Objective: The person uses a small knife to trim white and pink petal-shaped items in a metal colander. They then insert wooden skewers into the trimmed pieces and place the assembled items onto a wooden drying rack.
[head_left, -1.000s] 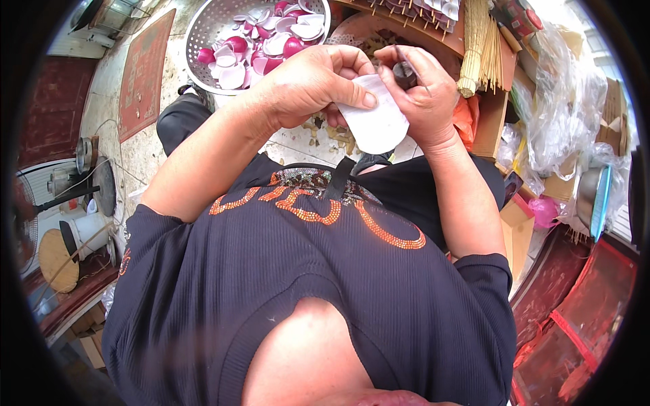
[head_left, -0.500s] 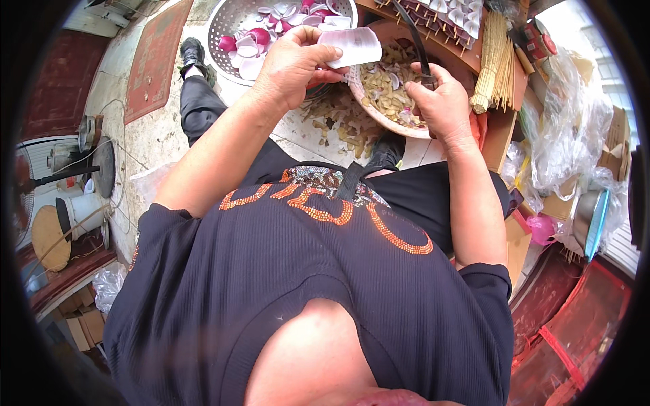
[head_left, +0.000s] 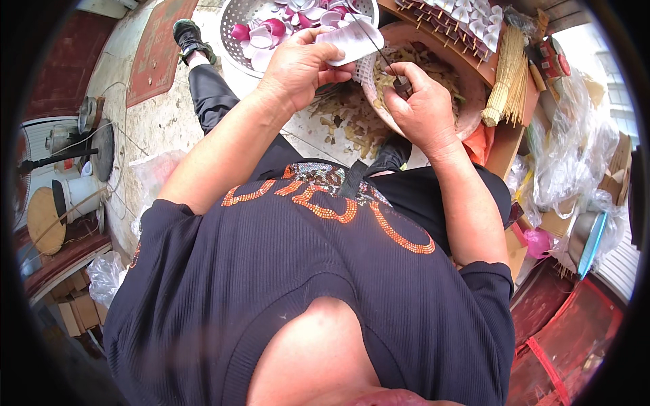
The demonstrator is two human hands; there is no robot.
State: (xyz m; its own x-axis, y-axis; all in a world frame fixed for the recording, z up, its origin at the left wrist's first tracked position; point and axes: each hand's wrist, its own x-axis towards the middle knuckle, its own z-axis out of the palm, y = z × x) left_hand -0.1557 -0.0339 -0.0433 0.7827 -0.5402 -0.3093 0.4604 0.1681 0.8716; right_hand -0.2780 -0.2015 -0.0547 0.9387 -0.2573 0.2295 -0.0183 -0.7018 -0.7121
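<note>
My left hand (head_left: pixel 301 68) pinches a broad, pale, faintly lined onion piece (head_left: pixel 355 42) between thumb and fingers. In my right hand (head_left: pixel 423 105) is a knife (head_left: pixel 402 86), gripped by its dark handle. Its thin blade shows nearly edge-on and points up and left, across the onion piece; whether it touches cannot be made out. Behind my left hand stands a perforated metal colander (head_left: pixel 232 49) with purple and white onion pieces (head_left: pixel 271 28). Beyond my right hand is a wide, pinkish basin (head_left: pixel 472 95) holding peelings (head_left: pixel 433 61).
Skewered onion pieces (head_left: pixel 474 30) lie on a brown board at the back right, beside a bundle of bamboo skewers (head_left: pixel 504 81). Scraps (head_left: pixel 352 125) litter the floor between my feet. Plastic bags (head_left: pixel 569 135) hang at the right. A red mat (head_left: pixel 159 54) lies at the left.
My right hand has moved left with the knife, bringing the blade up to the onion piece. My left hand still holds that piece, and the view has shifted slightly.
</note>
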